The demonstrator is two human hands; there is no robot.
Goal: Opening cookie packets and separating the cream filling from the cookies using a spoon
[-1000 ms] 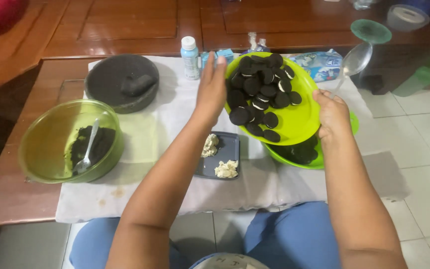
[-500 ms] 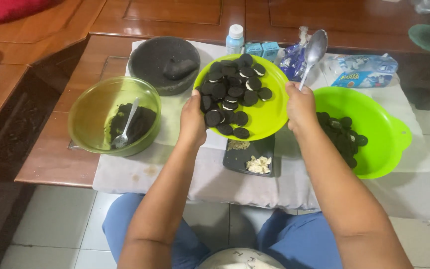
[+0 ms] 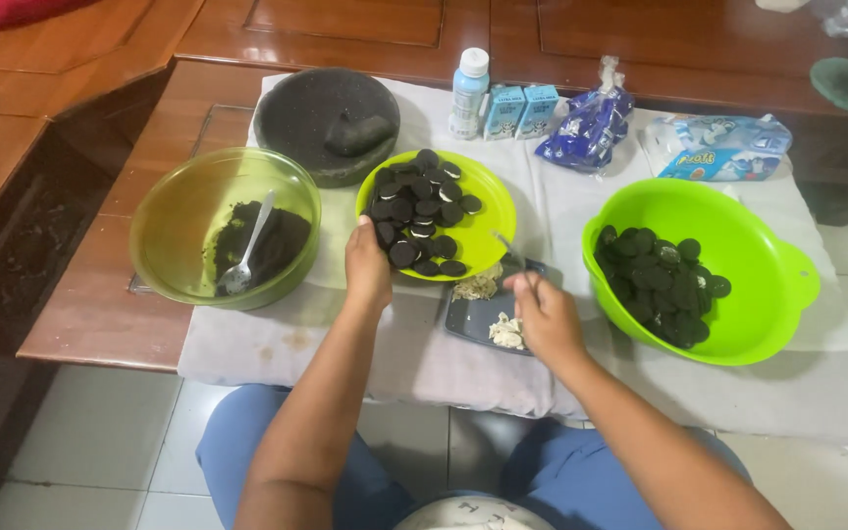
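Note:
My left hand point(image 3: 367, 265) grips the near left rim of a lime-green plate point(image 3: 488, 211) piled with several dark round sandwich-cookie halves point(image 3: 419, 211). The plate sits in front of the stone mortar. My right hand point(image 3: 544, 316) is closed on a thin metal spoon point(image 3: 510, 245) whose tip points up toward the plate. This hand hovers over a small dark tray point(image 3: 471, 316) that holds lumps of white cream point(image 3: 507, 332).
A bright green bowl point(image 3: 787, 285) with more dark cookies stands at the right. An olive see-through bowl point(image 3: 179, 206) with dark crumbs and a spoon is at the left. Behind are a stone mortar with pestle point(image 3: 321, 118), a small bottle point(image 3: 469, 93), two cartons and blue packets, all on a white cloth point(image 3: 404, 353).
The plate of cookies has come down and left, away from above the green bowl. My right hand has let go of its rim and dropped with the spoon over the dark tray.

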